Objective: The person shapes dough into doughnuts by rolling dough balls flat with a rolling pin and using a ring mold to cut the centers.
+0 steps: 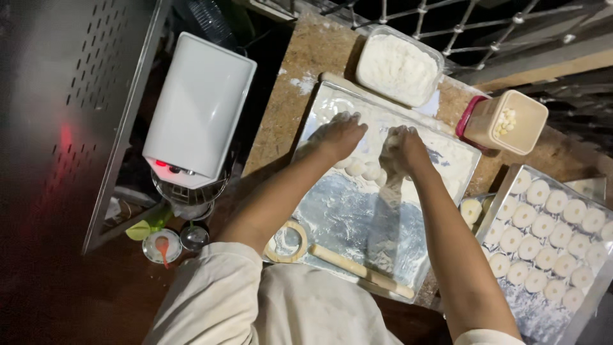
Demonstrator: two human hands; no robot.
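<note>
At the far left of the view stood a perforated grey metal panel (76, 96), and just beside it a white rectangular appliance with small red lights (198, 108), with a small round dish holding a red spoon (161, 246) lower down. On the brown stone counter (306, 70) lay a flour-dusted rectangular metal tray (357, 223), and near its closest edge rested a pale wooden ring cutter (287, 241) and a wooden rolling pin (361, 271), the two just beside each other. The person's left hand (338, 135) lay palm down on the floured tray, its fingers spread flat and gripping nothing. Just beside it, the right hand (403, 150) was curled over soft white dough, fingers bent around the lump. A short row of small white dough pieces (364, 169) sat on the tray between and just below the two hands. Behind the tray stood a clear plastic tub of white flour (399, 66), and to its right a beige plastic container with a red lid frame (504, 121), lying tipped on its side. At the far right, a second metal tray (511, 185) held rows of round white dough discs (549, 246), well apart from both hands.
</note>
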